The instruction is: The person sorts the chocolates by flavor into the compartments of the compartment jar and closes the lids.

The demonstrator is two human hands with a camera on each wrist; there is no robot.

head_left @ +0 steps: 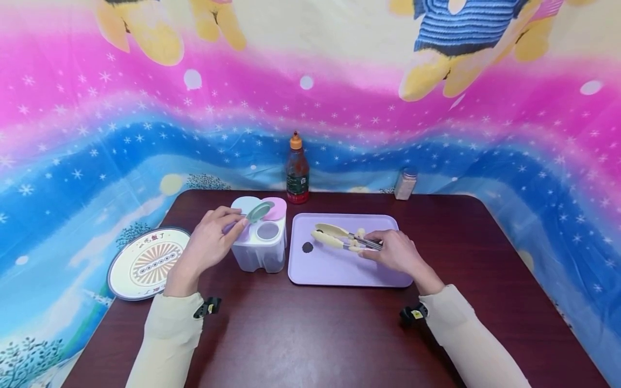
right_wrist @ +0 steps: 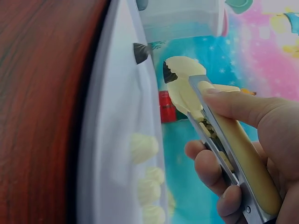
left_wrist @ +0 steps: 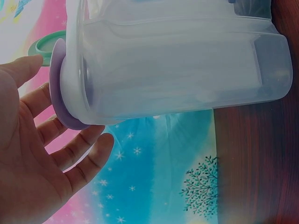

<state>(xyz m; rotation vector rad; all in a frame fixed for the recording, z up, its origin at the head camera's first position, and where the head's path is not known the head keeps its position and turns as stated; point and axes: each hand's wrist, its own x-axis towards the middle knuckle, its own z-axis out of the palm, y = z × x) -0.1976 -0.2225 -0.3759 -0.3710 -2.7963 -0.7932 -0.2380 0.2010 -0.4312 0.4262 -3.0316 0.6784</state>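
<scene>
My left hand pinches a round green lid, tilted above a clear container with several round lids in different colours. A round opening shows below the green lid. In the left wrist view, the other fingers spread behind a purple lid. My right hand grips cream-and-metal tongs over a lilac tray. A small dark ridged piece sits between the tong heads. Another dark piece lies on the tray, with several cream pieces near the right hand.
A patterned oval plate lies left of the container, partly behind the left wrist. A red sauce bottle with an orange cap and a small shaker jar stand along the back edge. A printed cloth hangs behind the dark wooden table.
</scene>
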